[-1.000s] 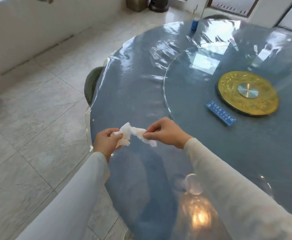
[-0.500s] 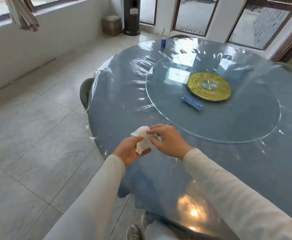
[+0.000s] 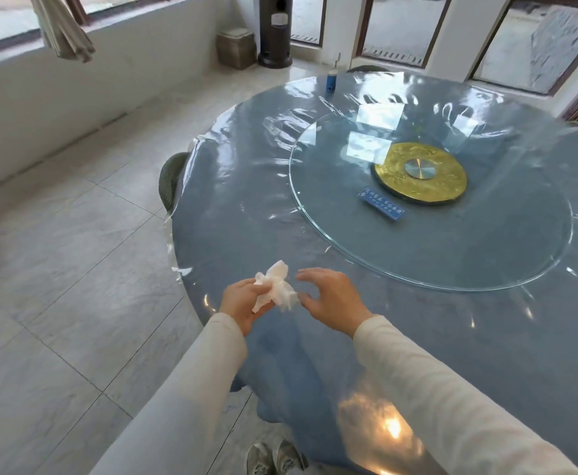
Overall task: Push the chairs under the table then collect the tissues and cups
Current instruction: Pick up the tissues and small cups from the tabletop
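From the head camera, the left hand [image 3: 243, 305] clenches a crumpled white tissue [image 3: 275, 286] above the near edge of the round table [image 3: 315, 337], which wears a blue cloth under clear plastic. The right hand [image 3: 332, 298] hovers just beside the tissue with its fingers [image 3: 309, 273] spread and released, holding nothing. Nothing lies between the hands and the table. On the table's glass turntable [image 3: 452, 255] sit a gold disc [image 3: 421, 173] and, just beside it, a blue plaque [image 3: 380, 203] whose white writing is too small to read. A small blue cup [image 3: 331, 81] stands at the table's far edge. 1 chair back [image 3: 171, 180] shows at the table's left edge, tucked close. Beyond the table stand a dark cylindrical stand [image 3: 275, 29] and a box [image 3: 236, 48].
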`<state>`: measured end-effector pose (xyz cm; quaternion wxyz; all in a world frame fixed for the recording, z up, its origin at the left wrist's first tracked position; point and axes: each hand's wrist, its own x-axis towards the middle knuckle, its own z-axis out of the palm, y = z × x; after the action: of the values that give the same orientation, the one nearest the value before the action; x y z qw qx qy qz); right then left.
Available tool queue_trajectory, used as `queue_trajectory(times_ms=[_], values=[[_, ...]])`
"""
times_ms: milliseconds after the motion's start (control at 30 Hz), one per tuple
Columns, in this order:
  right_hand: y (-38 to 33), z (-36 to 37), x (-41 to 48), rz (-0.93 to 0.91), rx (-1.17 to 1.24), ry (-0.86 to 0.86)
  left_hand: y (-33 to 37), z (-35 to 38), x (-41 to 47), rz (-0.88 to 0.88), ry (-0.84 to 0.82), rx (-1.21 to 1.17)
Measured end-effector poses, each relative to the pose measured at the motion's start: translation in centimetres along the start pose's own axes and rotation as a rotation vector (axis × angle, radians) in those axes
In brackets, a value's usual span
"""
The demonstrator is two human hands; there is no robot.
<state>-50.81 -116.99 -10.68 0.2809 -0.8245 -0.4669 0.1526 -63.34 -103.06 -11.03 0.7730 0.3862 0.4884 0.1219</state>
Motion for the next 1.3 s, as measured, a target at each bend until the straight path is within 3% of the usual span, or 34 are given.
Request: queue_trajectory(times_ms=[167,267,500,800,1300], values=[[5.3,1.2,1.1,0.382,-0.312,-0.271,-1.2,-0.2,0.9,0.005,0.104,-0.004],[6.9,2.4,1.0,0.456,-0.319,-0.271,-1.6,-0.6,1.4,0.015,0.136,0.045],[6.1,2.4,3.4,0.435,-0.234,-0.220,-0.1,-2.3,2.8,0.070,0.212,0.099],[-3.2,4.8,13.6,0.295,-0.058,-0.130,4.2,-7.4,6.0,0.101,0.230,0.104],[-21.9,15.5,33.4,0.251,-0.177,-0.089,23.1,-30.4,18.2,0.133,0.355,0.172]])
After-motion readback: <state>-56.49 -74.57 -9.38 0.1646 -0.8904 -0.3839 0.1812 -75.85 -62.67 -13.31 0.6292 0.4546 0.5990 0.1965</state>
